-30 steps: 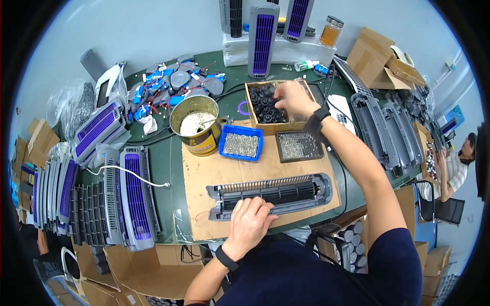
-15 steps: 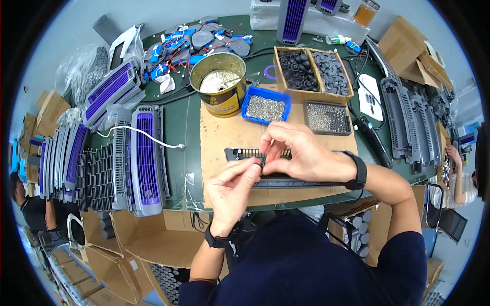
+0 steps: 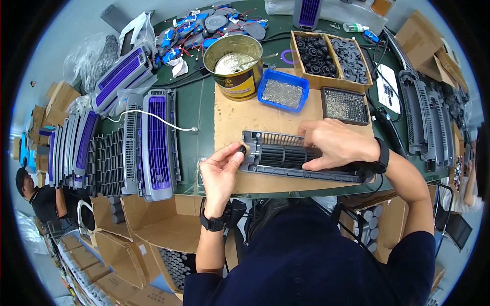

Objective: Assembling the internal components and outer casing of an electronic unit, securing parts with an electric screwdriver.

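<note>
A long dark grey plastic housing (image 3: 326, 177) with a slotted side lies on the cardboard sheet in front of me. Inside it sits a black ribbed fan roller (image 3: 278, 155). My right hand (image 3: 339, 145) reaches over the housing from the right, thumb on the near side and fingers on the far side of the roller, gripping it. Just off the housing's left end, my left hand (image 3: 220, 168) pinches a small round black part (image 3: 242, 150) between thumb and fingertips. The roller's right part is hidden under my right hand.
Beyond the housing stand a large open tin (image 3: 235, 86) with a stick in it, a blue tray (image 3: 283, 92) of small metal parts, a dark tray (image 3: 345, 106) of metal pieces and a divided cardboard box (image 3: 333, 58) of black and grey parts. Purple-grilled housings (image 3: 159, 148) stand left.
My hands have moved apart: the left to the housing's left end with the small black part, the right onto the roller. The roller now shows in the housing. The view has shifted slightly.
</note>
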Motion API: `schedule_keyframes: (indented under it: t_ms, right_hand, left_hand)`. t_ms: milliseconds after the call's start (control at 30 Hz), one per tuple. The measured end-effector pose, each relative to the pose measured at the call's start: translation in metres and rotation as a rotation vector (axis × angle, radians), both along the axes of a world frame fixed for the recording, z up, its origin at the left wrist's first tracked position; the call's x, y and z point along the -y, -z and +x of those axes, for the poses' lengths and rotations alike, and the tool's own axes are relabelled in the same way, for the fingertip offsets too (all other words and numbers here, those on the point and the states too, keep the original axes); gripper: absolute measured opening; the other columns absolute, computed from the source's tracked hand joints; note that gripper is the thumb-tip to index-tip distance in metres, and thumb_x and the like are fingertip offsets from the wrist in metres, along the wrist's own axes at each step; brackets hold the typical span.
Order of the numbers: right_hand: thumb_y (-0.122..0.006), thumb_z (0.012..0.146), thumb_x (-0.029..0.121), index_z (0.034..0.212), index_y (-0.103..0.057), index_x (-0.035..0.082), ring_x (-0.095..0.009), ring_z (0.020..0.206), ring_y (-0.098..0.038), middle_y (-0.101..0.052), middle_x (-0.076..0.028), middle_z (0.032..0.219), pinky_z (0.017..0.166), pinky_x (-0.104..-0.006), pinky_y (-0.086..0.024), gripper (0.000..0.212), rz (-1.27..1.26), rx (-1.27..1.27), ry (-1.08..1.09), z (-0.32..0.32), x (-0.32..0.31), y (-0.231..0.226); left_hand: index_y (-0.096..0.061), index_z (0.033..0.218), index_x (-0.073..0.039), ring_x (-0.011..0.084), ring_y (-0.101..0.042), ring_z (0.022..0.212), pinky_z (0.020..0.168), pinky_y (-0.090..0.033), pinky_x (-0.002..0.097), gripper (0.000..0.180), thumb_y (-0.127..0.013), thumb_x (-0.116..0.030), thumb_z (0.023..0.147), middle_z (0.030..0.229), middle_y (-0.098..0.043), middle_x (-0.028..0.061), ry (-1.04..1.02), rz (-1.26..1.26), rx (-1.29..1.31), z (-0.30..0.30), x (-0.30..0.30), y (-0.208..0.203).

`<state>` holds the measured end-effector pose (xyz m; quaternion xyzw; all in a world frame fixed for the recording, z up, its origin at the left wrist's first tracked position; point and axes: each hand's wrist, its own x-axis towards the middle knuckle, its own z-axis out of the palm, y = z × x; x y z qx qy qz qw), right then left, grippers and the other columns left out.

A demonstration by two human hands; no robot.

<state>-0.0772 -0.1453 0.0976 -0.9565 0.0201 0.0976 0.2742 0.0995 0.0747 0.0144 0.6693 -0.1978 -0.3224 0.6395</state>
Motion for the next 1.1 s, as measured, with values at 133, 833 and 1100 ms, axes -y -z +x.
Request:
schedule_keyframes:
  t_ms: [133,833,1100]
  right_hand:
    - [-0.074,0.072,0.033,0.074,-0.063,-0.01,-0.036,0.087,-0.06,-0.058,-0.02,0.099,0.076,-0.0421,-0.049,0.044,0.028,-0.005,0.02,-0.006,0.001,0.001]
    - [-0.078,0.069,0.031,0.066,-0.064,-0.007,-0.035,0.079,-0.062,-0.06,-0.018,0.094,0.073,-0.0418,-0.051,0.04,-0.038,0.067,0.019,-0.01,0.001,0.009]
    - [-0.079,0.071,0.032,0.077,-0.067,-0.003,-0.035,0.087,-0.063,-0.062,-0.017,0.107,0.074,-0.042,-0.051,0.038,-0.139,-0.074,0.054,-0.012,-0.01,0.002]
  left_hand:
    - [-0.067,0.11,0.005,0.0123,-0.067,0.086,0.08,-0.054,0.0236,0.027,-0.069,0.004,0.084,0.098,-0.071,0.0122,0.092,-0.063,-0.077,-0.002,0.002,-0.003]
    - [-0.072,0.096,0.002,0.0115,-0.066,0.081,0.075,-0.055,0.0231,0.018,-0.075,0.002,0.079,0.092,-0.07,0.0082,0.262,0.045,0.014,0.001,0.018,-0.008]
    - [-0.072,0.09,0.004,0.007,-0.059,0.06,0.054,-0.047,0.0228,0.023,-0.075,-0.018,0.084,0.069,-0.069,0.0052,0.331,0.339,0.135,0.004,0.036,-0.018]
